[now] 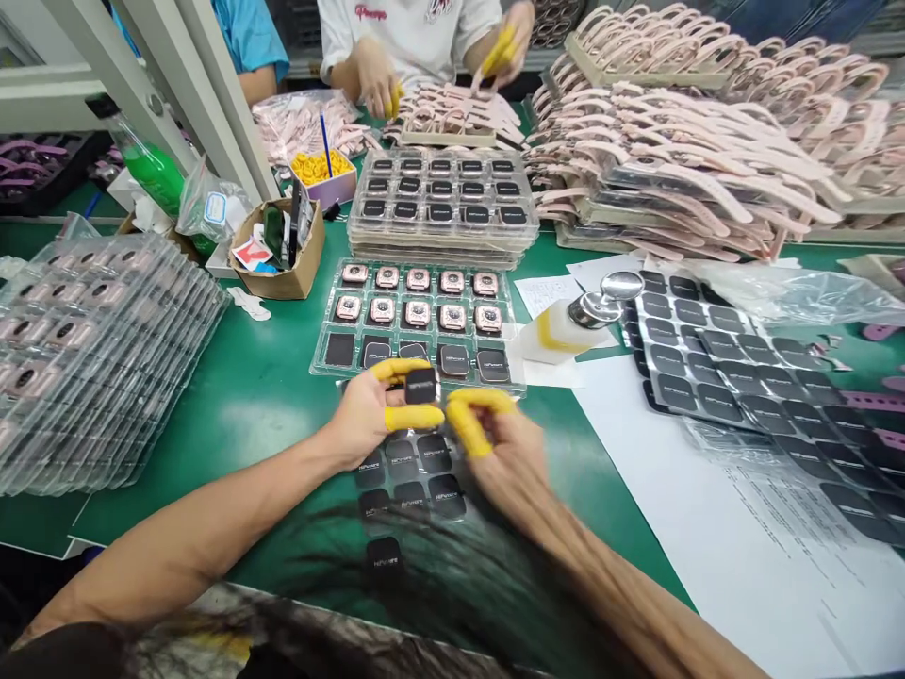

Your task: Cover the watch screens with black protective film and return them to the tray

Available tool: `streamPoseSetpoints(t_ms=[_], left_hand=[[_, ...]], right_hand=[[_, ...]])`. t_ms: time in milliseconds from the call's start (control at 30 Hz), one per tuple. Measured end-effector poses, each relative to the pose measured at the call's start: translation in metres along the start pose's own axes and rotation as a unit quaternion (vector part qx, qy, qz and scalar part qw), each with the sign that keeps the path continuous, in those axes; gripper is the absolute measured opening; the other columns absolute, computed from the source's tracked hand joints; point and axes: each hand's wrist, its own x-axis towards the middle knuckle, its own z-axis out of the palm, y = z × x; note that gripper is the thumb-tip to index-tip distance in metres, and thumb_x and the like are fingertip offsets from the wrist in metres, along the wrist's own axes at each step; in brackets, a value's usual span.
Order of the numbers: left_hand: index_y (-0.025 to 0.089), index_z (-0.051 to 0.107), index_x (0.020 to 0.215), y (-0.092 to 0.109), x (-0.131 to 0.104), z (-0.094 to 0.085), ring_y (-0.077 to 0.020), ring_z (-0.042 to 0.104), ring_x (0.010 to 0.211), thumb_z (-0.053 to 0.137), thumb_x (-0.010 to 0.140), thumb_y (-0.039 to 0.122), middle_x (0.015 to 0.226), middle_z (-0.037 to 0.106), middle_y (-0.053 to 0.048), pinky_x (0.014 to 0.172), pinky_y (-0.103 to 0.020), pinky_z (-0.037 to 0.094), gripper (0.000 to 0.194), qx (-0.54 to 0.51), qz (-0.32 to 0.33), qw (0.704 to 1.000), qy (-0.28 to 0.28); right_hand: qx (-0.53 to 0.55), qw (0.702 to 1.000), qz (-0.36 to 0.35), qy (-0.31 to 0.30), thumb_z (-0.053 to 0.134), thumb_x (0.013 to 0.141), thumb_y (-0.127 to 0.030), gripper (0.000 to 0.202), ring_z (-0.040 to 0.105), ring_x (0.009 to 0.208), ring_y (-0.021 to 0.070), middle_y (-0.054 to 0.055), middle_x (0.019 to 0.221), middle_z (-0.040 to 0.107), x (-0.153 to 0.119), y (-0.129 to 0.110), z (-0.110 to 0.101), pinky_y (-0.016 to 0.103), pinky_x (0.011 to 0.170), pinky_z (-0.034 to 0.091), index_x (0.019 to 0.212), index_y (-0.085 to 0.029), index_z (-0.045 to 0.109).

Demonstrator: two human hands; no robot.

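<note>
My left hand [364,410], with yellow finger cots on thumb and finger, grips a small square watch case [421,385] whose front is covered by a black printed film. Close to its right edge, my right hand [499,434] pinches its yellow-covered thumb and finger together; whatever lies between them is too small to make out. Below both hands lies a sheet of black square film stickers [410,500]. Just beyond is a clear plastic tray [320,354]. Its back two rows hold pinkish watch cases [418,313]; the front row shows black-covered squares [452,359] and one plain dark slot.
Stacked trays stand at left [134,377] and behind [442,240]. A pump bottle [558,332] is right of the tray, near sticker sheets [679,349] on paper. Pink straps [671,160] pile up behind. A small cardboard box [297,264] holds oddments. A co-worker's hands [378,80] handle straps opposite.
</note>
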Motion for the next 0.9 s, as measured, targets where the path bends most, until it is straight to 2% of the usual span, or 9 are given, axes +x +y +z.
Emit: streamPoseSetpoints(t_ms=[100, 133, 200, 267, 367, 533, 700, 767, 900], left_hand=[[0.021, 0.066, 0.128, 0.035, 0.007, -0.028, -0.0215, 0.070, 0.100, 0.096, 0.068, 0.037, 0.120, 0.071, -0.007, 0.088, -0.039, 0.063, 0.070, 0.124, 0.104, 0.986, 0.041], [0.020, 0.068, 0.128, 0.049, 0.011, -0.041, -0.0242, 0.067, 0.113, 0.096, 0.068, 0.037, 0.129, 0.068, -0.008, 0.100, -0.042, 0.060, 0.068, 0.232, 0.147, 0.960, 0.056], [0.020, 0.075, 0.122, 0.072, 0.019, -0.069, -0.0337, 0.048, 0.144, 0.095, 0.073, 0.039, 0.155, 0.052, -0.010, 0.125, -0.052, 0.040, 0.056, 0.459, 0.181, 0.865, 0.094], [0.023, 0.077, 0.122, 0.084, 0.027, -0.094, -0.0413, 0.033, 0.156, 0.093, 0.073, 0.043, 0.166, 0.040, -0.011, 0.131, -0.061, 0.026, 0.056, 0.581, 0.116, 0.802, 0.081], [0.030, 0.073, 0.134, 0.085, 0.035, -0.118, -0.0439, 0.026, 0.160, 0.091, 0.071, 0.055, 0.167, 0.039, -0.011, 0.129, -0.064, 0.028, 0.070, 0.628, 0.036, 0.777, 0.031], [0.027, 0.082, 0.110, 0.065, 0.042, -0.116, -0.0373, 0.048, 0.146, 0.081, 0.083, 0.055, 0.152, 0.056, -0.010, 0.124, -0.058, 0.037, 0.039, 0.652, 0.103, 0.744, 0.105], [0.022, 0.081, 0.102, 0.064, 0.052, -0.101, -0.0361, 0.058, 0.131, 0.077, 0.090, 0.037, 0.146, 0.063, -0.013, 0.114, -0.052, 0.045, 0.019, 0.726, 0.205, 0.622, 0.209], [0.019, 0.079, 0.111, 0.078, 0.057, -0.099, -0.0361, 0.057, 0.131, 0.071, 0.096, 0.032, 0.145, 0.065, -0.014, 0.113, -0.050, 0.044, 0.021, 0.756, 0.219, 0.585, 0.193], [0.011, 0.075, 0.121, 0.114, 0.075, -0.096, -0.0260, 0.066, 0.113, 0.061, 0.103, 0.025, 0.120, 0.076, -0.009, 0.105, -0.037, 0.047, 0.026, 0.785, 0.185, 0.589, 0.057]], right_hand=[[-0.142, 0.963, -0.185, -0.134, 0.067, 0.099, -0.044, 0.021, 0.065, 0.073, 0.0249, 0.005, 0.086, 0.072, -0.003, -0.004, 0.007, 0.039, 0.060, 0.048, 0.113, -0.029, 0.075], [-0.184, 0.945, -0.219, -0.158, 0.069, 0.098, -0.044, 0.025, 0.064, 0.074, 0.0258, 0.006, 0.087, 0.073, -0.003, -0.005, 0.008, 0.040, 0.061, 0.047, 0.117, -0.028, 0.075], [-0.233, 0.922, -0.242, -0.195, 0.069, 0.099, -0.044, 0.034, 0.064, 0.075, 0.0266, 0.007, 0.087, 0.074, -0.003, -0.009, 0.005, 0.041, 0.064, 0.044, 0.126, -0.023, 0.073], [-0.248, 0.905, -0.234, -0.256, 0.066, 0.101, -0.044, 0.039, 0.066, 0.075, 0.0261, 0.007, 0.085, 0.075, -0.002, -0.013, -0.002, 0.041, 0.069, 0.043, 0.130, -0.020, 0.071], [-0.256, 0.880, -0.198, -0.347, 0.063, 0.102, -0.047, 0.042, 0.068, 0.078, 0.0257, 0.008, 0.088, 0.077, 0.001, -0.018, -0.014, 0.040, 0.075, 0.040, 0.134, -0.020, 0.070], [-0.246, 0.872, -0.139, -0.399, 0.062, 0.103, -0.050, 0.044, 0.070, 0.082, 0.0273, 0.008, 0.088, 0.079, 0.007, -0.021, -0.018, 0.040, 0.079, 0.038, 0.136, -0.021, 0.067], [-0.234, 0.873, -0.129, -0.408, 0.063, 0.102, -0.050, 0.046, 0.073, 0.084, 0.0281, 0.006, 0.086, 0.079, 0.010, -0.021, -0.016, 0.040, 0.080, 0.036, 0.138, -0.021, 0.066], [-0.224, 0.875, -0.125, -0.410, 0.064, 0.102, -0.051, 0.047, 0.073, 0.083, 0.0277, 0.005, 0.084, 0.079, 0.010, -0.022, -0.016, 0.040, 0.080, 0.036, 0.138, -0.021, 0.066], [-0.220, 0.877, -0.129, -0.407, 0.063, 0.102, -0.051, 0.046, 0.075, 0.089, 0.0293, 0.008, 0.093, 0.081, 0.011, -0.023, -0.017, 0.040, 0.082, 0.037, 0.137, -0.021, 0.066]])
